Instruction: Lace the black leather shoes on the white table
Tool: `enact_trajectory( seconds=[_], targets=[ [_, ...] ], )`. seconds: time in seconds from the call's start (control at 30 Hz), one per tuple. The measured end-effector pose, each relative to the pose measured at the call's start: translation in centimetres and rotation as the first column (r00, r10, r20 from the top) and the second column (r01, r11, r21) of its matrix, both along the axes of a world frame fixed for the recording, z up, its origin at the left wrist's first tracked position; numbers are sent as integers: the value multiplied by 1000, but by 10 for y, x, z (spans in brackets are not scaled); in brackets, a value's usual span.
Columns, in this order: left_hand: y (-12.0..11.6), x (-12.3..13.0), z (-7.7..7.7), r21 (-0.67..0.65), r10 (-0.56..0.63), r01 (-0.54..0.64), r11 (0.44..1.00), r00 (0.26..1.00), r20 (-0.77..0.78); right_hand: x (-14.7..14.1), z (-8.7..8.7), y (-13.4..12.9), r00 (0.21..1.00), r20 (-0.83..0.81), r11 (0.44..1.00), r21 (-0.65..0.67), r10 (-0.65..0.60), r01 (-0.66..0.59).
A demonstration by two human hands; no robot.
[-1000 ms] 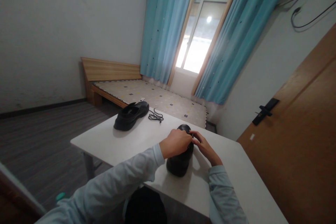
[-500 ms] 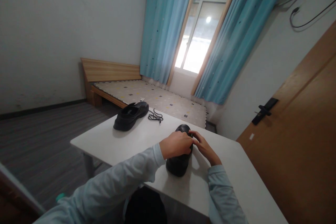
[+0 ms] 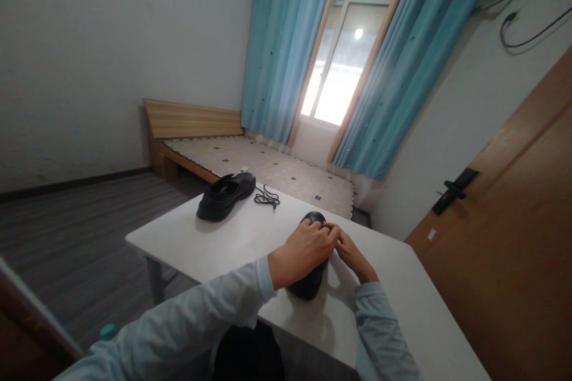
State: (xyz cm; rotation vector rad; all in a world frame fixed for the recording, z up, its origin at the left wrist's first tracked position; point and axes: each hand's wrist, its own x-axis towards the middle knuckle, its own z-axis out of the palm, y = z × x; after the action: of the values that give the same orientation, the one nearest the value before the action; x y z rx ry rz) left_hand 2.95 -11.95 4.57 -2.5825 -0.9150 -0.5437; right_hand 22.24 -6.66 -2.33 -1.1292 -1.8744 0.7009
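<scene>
A black shoe (image 3: 309,287) stands on the white table (image 3: 393,262) in front of me, its toe pointing away. My left hand (image 3: 304,250) lies across the top of this shoe with its fingers curled over the upper. From the right side, my right hand (image 3: 351,253) meets it, fingers bent in and their tips partly hidden behind the left fingers. Whatever small thing may sit between the fingertips is hidden. Another black shoe (image 3: 226,196) rests at the table's far left, and beside it lies a loose black shoelace (image 3: 267,197).
Past the table is a bed with a patterned mattress (image 3: 286,169) and a wooden headboard (image 3: 192,119). Blue curtains (image 3: 286,47) frame the window. A wooden door (image 3: 513,238) with a black handle stands to the right.
My left hand has turned and spread further over the shoe's top, its fingers reaching right towards my right hand. The shoe stays in about the same place. The view has shifted slightly.
</scene>
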Motion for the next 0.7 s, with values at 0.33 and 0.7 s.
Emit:
enact_trajectory(
  seconds=[0.33, 0.7],
  targets=[
    [-18, -21, 7, 59, -16, 19, 998, 999, -51, -2, 3, -1, 998, 64, 1000, -12, -17, 18],
    [-69, -71, 32, -15, -21, 21, 1000, 1000, -1, -4, 5, -5, 999, 50, 998, -63, -17, 20]
  ],
)
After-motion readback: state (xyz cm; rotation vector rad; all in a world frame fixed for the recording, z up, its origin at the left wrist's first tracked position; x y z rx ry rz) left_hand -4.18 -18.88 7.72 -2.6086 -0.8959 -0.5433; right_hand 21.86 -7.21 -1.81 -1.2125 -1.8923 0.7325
